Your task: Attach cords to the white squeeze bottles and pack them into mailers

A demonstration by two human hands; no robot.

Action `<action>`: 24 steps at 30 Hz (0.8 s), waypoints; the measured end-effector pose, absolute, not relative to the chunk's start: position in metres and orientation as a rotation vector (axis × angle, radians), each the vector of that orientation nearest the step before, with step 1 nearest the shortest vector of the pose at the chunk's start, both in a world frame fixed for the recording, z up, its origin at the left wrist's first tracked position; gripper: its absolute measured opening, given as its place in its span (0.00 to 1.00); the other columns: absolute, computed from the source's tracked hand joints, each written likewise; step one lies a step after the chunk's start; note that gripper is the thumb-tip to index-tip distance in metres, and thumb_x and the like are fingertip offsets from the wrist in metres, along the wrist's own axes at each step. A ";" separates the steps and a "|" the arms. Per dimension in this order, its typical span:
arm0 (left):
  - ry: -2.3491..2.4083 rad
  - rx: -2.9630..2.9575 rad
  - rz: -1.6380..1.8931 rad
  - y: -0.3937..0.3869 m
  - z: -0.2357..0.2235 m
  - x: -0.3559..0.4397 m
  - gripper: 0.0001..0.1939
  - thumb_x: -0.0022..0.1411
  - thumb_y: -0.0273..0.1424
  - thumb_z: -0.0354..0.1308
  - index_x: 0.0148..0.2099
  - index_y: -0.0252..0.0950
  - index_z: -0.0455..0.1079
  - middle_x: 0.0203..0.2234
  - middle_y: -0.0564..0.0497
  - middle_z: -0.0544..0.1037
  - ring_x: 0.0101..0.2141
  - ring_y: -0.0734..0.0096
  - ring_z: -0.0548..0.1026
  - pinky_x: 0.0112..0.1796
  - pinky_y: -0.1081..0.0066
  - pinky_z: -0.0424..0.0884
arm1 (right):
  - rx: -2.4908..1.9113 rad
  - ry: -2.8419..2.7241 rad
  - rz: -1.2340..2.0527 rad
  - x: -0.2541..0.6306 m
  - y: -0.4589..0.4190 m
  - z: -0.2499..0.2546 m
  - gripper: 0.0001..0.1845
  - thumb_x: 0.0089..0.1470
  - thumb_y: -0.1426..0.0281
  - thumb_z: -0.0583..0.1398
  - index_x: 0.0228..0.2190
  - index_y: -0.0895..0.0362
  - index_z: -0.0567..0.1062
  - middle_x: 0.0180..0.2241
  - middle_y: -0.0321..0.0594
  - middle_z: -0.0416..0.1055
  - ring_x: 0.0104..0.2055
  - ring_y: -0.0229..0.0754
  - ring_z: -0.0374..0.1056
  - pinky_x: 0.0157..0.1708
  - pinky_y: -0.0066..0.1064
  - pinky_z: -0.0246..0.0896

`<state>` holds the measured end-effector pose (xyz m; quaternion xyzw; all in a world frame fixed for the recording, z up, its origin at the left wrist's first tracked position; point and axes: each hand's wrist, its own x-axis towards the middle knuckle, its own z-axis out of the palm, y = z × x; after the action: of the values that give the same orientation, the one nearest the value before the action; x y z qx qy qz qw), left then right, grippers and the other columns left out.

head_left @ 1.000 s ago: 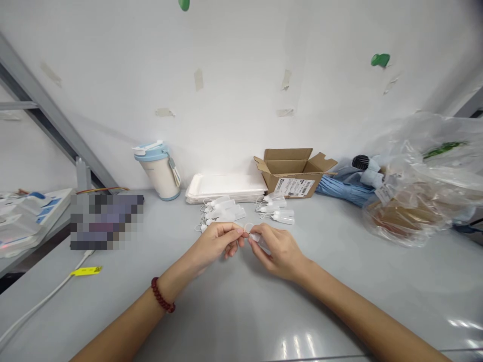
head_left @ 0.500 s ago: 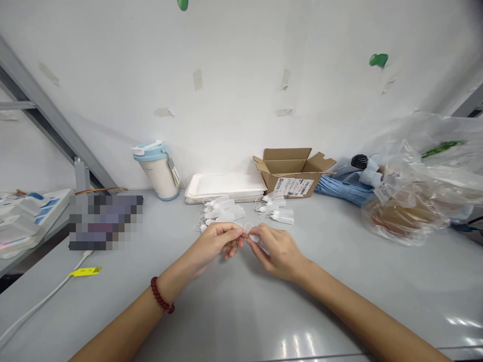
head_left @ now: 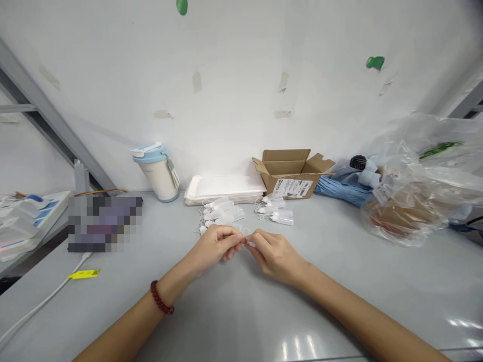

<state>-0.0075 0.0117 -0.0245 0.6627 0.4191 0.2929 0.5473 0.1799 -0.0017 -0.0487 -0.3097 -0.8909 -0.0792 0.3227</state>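
A pale grey bench (head_left: 339, 301) is stretching across the view, with a white wall (head_left: 241, 85) rising behind it. On the right, a clear plastic bag (head_left: 422, 186) is slumping over brown contents, and a folded blue cloth (head_left: 337, 190) is lying just beside it. An open cardboard box (head_left: 292, 173) is standing against the wall, next to a stack of white trays (head_left: 224, 188) and a cream-and-blue tumbler (head_left: 156, 173). Two loose groups of small white tags with string loops (head_left: 221, 213) are lying on the bench, just in front of the trays and the box.

The left hand (head_left: 215, 246), wearing a dark red bead bracelet (head_left: 161, 297), and the right hand (head_left: 275, 256) are meeting at the middle of the bench, just below the nearer tags. Both grips are clenching, with the fingertips pressing together on a white plastic tag (head_left: 251, 244) held clear between them. Only a short stub of it is showing, so its long axis is reading roughly left to right, dipping toward the right hand; its far end is hidden. A thin loop (head_left: 246, 231) is arching up above the fingertips. Compared with the earlier frame, the right hand is closing in and covering much more of the tag, which is no longer showing its length.
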 end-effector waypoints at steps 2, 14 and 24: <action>1.005 1.577 0.670 0.011 -0.024 -0.008 0.16 0.60 0.37 0.52 0.24 0.33 0.67 0.15 0.55 0.65 0.18 0.79 0.61 0.22 0.75 0.58 | -0.804 -2.358 -0.164 0.179 -0.002 -0.049 0.06 0.60 0.76 0.49 0.34 0.58 0.64 0.26 0.39 0.69 0.24 0.36 0.65 0.23 0.25 0.53; 0.986 1.602 0.600 0.005 -0.014 -0.005 0.15 0.58 0.34 0.51 0.22 0.33 0.65 0.14 0.56 0.64 0.18 0.78 0.61 0.23 0.75 0.58 | -0.793 -2.256 -0.088 0.176 -0.008 -0.050 0.12 0.62 0.70 0.47 0.47 0.58 0.58 0.30 0.40 0.74 0.21 0.36 0.68 0.19 0.25 0.56; 0.973 1.537 0.638 0.000 -0.016 0.001 0.13 0.56 0.32 0.51 0.25 0.32 0.71 0.17 0.54 0.70 0.17 0.79 0.65 0.22 0.75 0.60 | -0.895 -2.253 -0.173 0.180 -0.004 -0.053 0.16 0.59 0.71 0.50 0.49 0.61 0.58 0.26 0.40 0.73 0.19 0.37 0.67 0.18 0.25 0.55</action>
<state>0.0011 -0.0003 -0.0160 0.6548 0.4144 0.2718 0.5706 0.1798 -0.0038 -0.0527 -0.3454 -0.8689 -0.0668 0.3482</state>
